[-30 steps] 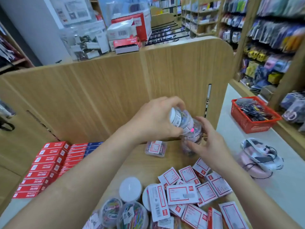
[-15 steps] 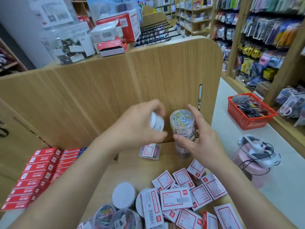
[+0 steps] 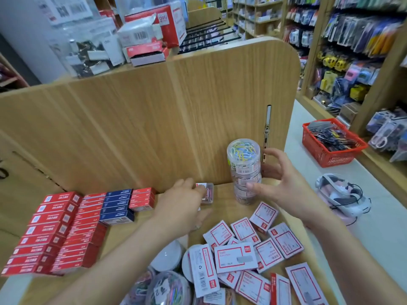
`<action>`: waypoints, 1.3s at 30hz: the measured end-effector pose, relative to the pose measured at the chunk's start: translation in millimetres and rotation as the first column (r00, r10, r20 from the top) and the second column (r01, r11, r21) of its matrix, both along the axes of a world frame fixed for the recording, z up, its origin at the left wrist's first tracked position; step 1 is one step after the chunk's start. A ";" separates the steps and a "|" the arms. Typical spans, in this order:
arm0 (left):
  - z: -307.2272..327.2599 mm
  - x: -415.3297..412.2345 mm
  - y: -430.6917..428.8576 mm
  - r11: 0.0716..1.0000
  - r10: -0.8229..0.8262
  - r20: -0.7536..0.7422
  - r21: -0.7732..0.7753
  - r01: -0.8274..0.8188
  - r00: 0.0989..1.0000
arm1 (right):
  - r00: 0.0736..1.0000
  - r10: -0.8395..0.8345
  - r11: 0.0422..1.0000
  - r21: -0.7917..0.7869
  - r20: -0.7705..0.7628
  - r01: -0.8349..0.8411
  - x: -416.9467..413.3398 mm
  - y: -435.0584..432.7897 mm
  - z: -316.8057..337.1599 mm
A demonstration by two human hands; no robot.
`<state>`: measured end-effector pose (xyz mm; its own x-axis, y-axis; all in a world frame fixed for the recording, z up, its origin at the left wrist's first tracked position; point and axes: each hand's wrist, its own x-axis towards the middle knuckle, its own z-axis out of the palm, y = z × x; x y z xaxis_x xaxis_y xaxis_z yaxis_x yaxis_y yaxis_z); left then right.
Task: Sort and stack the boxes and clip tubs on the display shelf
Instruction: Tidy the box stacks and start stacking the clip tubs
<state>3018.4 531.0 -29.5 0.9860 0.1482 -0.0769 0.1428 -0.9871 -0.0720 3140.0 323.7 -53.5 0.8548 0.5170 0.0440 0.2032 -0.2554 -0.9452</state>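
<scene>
I note the stack of clear round clip tubs [image 3: 244,172] upright at the wooden shelf's [image 3: 222,202] back right corner. The right grip [image 3: 286,186] is spread open beside it. The left grip [image 3: 182,202] rests on a small clear plastic box [image 3: 209,192]; closure unclear.

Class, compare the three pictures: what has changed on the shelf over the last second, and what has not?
The left hand left the tub stack, now one tub taller, and dropped to the small clear box. The right hand loosened its grip, fingers spread beside the stack. The red boxes and loose packs stayed put.
</scene>
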 end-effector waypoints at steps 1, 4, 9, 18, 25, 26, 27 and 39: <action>6.1 4.8 -4.2 0.997 0.006 0.060 -0.072 -0.002 0.998 | 0.996 0.021 1.000 0.000 -0.091 -0.021 2.9 -6.9 -3.3; 5.3 34.5 -19.1 0.866 0.131 -0.009 -0.486 -0.119 0.991 | 0.973 0.041 0.998 -0.032 -0.226 -0.049 8.7 -17.1 -12.8; -23.9 63.5 -41.1 0.620 0.192 -0.052 -0.768 -0.162 0.980 | 0.976 0.092 0.995 -0.016 -0.195 -0.097 2.4 -9.4 -17.9; -49.2 90.8 -62.9 0.567 0.225 0.005 -0.814 -0.127 0.974 | 0.994 -0.109 0.990 -0.089 0.003 0.109 5.5 -30.6 -20.7; -49.6 97.1 -73.7 0.562 0.232 0.050 -0.822 -0.092 0.971 | 0.981 -0.122 0.981 -0.132 0.149 0.142 9.5 -35.4 -18.5; -48.1 97.2 -75.2 0.576 0.226 0.055 -0.812 -0.088 0.973 | 0.980 -0.104 0.981 -0.143 0.170 0.129 10.1 -35.4 -18.3; -47.4 96.8 -76.4 0.597 0.220 0.064 -0.798 -0.083 0.973 | 0.978 -0.087 0.980 -0.158 0.189 0.118 10.3 -35.3 -18.7; -12.8 92.7 -86.1 0.813 0.180 0.167 -0.580 -0.051 0.969 | 0.945 -0.083 0.939 -0.292 0.317 0.180 11.1 -30.4 -24.8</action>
<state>3111.1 444.9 -42.3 0.9668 0.2551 0.0174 0.2058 -0.8166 0.5392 3151.1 293.3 -78.3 0.8889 0.4295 0.1593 0.4042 -0.5717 -0.7140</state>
